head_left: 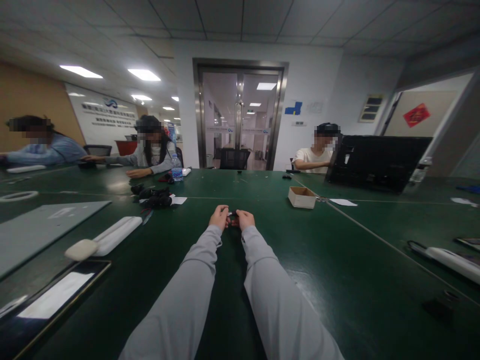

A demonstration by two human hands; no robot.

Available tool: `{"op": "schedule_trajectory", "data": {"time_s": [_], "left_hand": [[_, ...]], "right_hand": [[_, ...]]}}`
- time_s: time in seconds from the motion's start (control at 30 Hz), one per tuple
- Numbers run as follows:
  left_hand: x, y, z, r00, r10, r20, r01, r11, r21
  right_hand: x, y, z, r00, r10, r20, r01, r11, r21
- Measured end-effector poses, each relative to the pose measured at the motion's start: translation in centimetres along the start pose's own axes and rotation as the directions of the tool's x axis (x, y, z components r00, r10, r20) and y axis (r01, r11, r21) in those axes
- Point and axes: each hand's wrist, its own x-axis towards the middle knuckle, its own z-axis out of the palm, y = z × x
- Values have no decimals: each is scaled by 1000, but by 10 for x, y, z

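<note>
One slim dark piece [233, 214] in fingertip grip of left hand [218, 217] and right hand [245, 219], above smooth green tabletop [326, 245]

left grip [218, 218], right grip [245, 219]: holding small dark object [233, 214] | beneath: green table [322, 245] | ahead right: open box [304, 201]

The worktop [318, 240] looks smooth and faintly glossy; the bottle [176, 171] near its far edge, clear plastic; the sleeves [183, 290] over the worktop, matt cloth
</note>
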Motion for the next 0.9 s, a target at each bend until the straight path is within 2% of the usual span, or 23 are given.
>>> {"op": "schedule_trajectory", "data": {"time_s": [0.13,0.33,0.53,0.7,0.9], "left_hand": [[0,0,0,999,37,-37,-36,999,34],[0,-3,-1,999,30,-32,-31,1000,-5],[5,-11,-2,985,151,-80,-148,988,42],[6,-13,-4,966,249,-76,-246,968,52],[3,-10,-3,960,263,-97,-259,964,52]], "right_hand": [[-1,0,0,1000,7,18,-7,1000,-1],[-2,0,-3,1000,7,15,-7,1000,2],[3,4,-2,999,19,-27,-18,1000,21],[4,4,-1,999,25,-26,-24,999,41],[3,2,-2,999,34,-34,-32,998,51]]}}
